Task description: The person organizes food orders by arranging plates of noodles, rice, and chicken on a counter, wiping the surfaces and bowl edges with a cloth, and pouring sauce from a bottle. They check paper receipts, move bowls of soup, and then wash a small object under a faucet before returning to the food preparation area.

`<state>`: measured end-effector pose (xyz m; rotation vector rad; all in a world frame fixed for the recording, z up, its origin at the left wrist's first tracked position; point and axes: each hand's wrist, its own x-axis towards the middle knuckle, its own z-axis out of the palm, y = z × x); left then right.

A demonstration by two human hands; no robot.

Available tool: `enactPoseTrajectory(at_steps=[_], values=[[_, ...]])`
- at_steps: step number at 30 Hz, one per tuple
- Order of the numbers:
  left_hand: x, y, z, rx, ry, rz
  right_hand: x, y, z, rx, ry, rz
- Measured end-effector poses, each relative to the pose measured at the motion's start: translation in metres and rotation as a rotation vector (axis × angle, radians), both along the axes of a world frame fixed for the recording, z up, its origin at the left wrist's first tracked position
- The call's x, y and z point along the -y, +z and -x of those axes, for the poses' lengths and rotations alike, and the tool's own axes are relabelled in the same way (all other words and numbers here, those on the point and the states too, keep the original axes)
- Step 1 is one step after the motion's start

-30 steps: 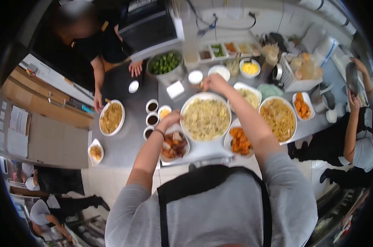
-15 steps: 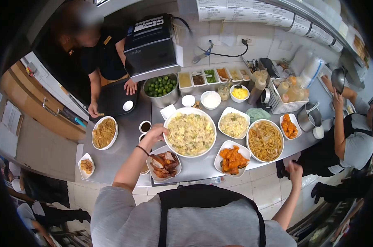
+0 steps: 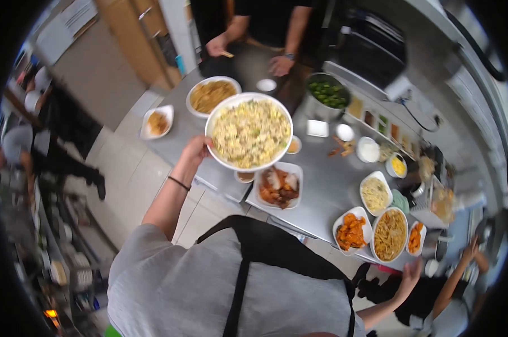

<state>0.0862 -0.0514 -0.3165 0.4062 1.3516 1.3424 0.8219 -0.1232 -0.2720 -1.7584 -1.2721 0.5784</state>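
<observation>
My left hand [image 3: 197, 149] grips the rim of a large white bowl of fried rice [image 3: 249, 133], its fingers closed on the left edge. The bowl is held above the counter and covers part of it. Just below it sits a square white dish of roasted meat [image 3: 279, 188]. To its upper left, a bowl of brown noodles [image 3: 213, 96] stands on the counter. My right hand [image 3: 409, 279] hangs off the counter's edge at the lower right, fingers loosely stretched and nothing visible in them. Nearest to it are a bowl of thick noodles [image 3: 390, 235] and a small dish of orange-sauced pieces [image 3: 415, 238].
Across the counter [image 3: 321, 163], a person's hand [image 3: 281, 65] rests by a dark tray. A pot of green citrus [image 3: 327, 92] stands near a printer [image 3: 372, 42]. Another orange-sauced dish [image 3: 352, 231] and a smaller rice dish [image 3: 376, 194] sit right. A co-worker [image 3: 428, 297] stands lower right.
The view has turned to the left. My left hand has carried the fried rice bowl left across the counter, near the brown noodles. My right hand's fingers have loosened.
</observation>
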Motion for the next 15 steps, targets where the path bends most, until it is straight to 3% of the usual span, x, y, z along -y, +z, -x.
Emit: enactPoseTrajectory(at_steps=[2,4,6,9,12,14,15], values=[[0.022,0.018,0.037,-0.112,0.142,-0.053,-0.080,0.041,0.083,0.043,0.270,-0.042],[0.041,0.036,0.079,-0.140,0.230,-0.094,-0.124,0.085,0.224,-0.072,0.525,-0.005],[0.049,0.028,0.137,-0.122,0.298,-0.108,-0.160,0.077,0.334,-0.234,0.800,0.117],[0.048,0.027,0.227,-0.198,0.308,-0.163,-0.218,0.014,0.502,-0.165,1.118,0.171],[0.031,0.024,0.306,-0.255,0.380,-0.140,-0.270,-0.074,0.650,-0.388,0.893,0.451],[0.006,0.012,0.341,-0.264,0.426,-0.129,-0.294,-0.113,0.703,-0.114,0.711,0.438],[-0.002,0.012,0.361,-0.287,0.423,-0.083,-0.297,-0.126,0.720,-0.125,0.709,0.440]])
